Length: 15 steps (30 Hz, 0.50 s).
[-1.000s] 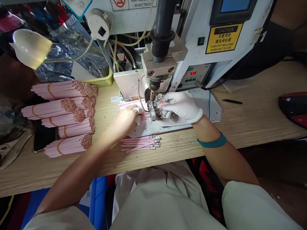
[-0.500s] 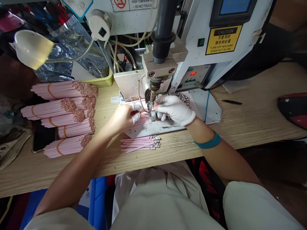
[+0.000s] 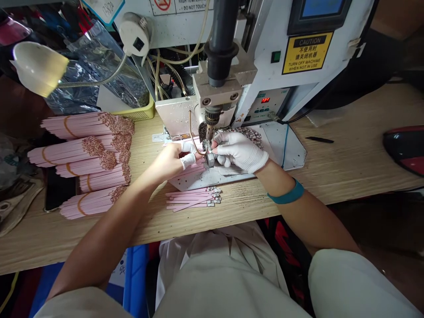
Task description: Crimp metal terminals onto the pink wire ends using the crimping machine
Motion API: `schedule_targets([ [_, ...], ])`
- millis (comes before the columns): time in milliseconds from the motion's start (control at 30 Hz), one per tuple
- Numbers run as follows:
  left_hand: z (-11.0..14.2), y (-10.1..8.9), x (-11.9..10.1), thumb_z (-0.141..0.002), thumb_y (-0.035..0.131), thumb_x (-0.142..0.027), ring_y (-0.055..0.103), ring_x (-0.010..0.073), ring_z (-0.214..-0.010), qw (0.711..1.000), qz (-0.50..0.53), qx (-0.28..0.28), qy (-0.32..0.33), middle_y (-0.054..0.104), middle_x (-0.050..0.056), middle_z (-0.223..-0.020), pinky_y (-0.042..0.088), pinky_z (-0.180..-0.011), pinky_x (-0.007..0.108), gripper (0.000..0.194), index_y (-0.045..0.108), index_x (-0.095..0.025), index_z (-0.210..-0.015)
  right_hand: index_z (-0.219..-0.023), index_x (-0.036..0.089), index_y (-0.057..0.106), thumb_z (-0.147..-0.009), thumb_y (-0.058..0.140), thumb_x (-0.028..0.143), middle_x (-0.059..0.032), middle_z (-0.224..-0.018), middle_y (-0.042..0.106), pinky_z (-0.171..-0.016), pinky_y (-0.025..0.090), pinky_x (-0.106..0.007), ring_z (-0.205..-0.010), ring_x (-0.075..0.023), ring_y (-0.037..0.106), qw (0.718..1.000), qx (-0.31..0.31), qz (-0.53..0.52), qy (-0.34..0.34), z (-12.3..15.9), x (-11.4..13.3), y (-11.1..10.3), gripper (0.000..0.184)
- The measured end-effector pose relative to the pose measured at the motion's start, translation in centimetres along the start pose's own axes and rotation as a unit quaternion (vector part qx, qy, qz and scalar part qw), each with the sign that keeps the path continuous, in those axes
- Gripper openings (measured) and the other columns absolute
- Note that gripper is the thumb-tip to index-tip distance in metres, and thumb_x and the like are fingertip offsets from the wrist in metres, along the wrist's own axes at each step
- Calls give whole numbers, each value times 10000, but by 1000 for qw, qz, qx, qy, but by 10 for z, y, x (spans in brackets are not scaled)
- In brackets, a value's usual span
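My left hand [image 3: 172,161], with white finger cots, pinches thin pink strips [image 3: 188,170] and reaches toward the tip of a welding head [image 3: 209,119]. A curved brass-coloured wire [image 3: 194,141] runs down beside that tip. In a white glove, my right hand [image 3: 240,152] has its fingertips at a small silver block [image 3: 210,160] under the head. What lies between those fingertips is too small to tell. Behind this glove lies a scattered pile of small metal tabs [image 3: 247,134] on a metal plate [image 3: 285,150].
Banded bundles of pink strips [image 3: 82,126] lie at the left on the wooden bench [image 3: 347,132]. A small stack of tabbed strips [image 3: 192,199] lies in front of the plate. A lamp [image 3: 38,66], a phone [image 3: 54,190] and a black pen [image 3: 319,140] are also there.
My right hand has moved left from the tab pile to the block under the head. My left hand has moved in closer, and its fingers now reach toward the welding tip.
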<state>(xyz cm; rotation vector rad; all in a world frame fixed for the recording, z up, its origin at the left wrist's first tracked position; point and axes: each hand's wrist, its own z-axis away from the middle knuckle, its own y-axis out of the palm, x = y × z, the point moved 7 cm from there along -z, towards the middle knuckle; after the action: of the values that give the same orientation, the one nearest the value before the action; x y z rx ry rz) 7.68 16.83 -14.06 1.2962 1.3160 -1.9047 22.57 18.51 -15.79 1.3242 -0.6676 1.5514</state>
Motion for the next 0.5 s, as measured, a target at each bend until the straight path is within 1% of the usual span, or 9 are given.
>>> schedule_targets([
  [167,-2,2,3,-763,622,-404,540,152,-713,1000,-9,-4,-5,615,38,-769,420,-668,254,284,595,-133,-679,-775,145,542,-713,601,41,24,-567,557,-283,317,-131,-376,-57,476,1000,4,-7,1,-3,-1,1,134],
  [367,-3,4,5,-732,642,-352,539,157,-700,999,-6,-23,-36,563,8,-644,408,-640,248,240,585,-136,-643,-759,151,537,-726,593,47,37,-525,523,-284,317,-132,-371,-60,475,1000,4,18,-6,-2,2,1,122],
  [500,-4,4,2,-709,644,-326,519,141,-666,999,0,-37,-33,579,10,-680,389,-605,240,214,588,-130,-646,-749,154,531,-721,605,45,44,-519,513,-286,309,-132,-369,-54,463,1000,8,12,-8,-1,2,1,134],
])
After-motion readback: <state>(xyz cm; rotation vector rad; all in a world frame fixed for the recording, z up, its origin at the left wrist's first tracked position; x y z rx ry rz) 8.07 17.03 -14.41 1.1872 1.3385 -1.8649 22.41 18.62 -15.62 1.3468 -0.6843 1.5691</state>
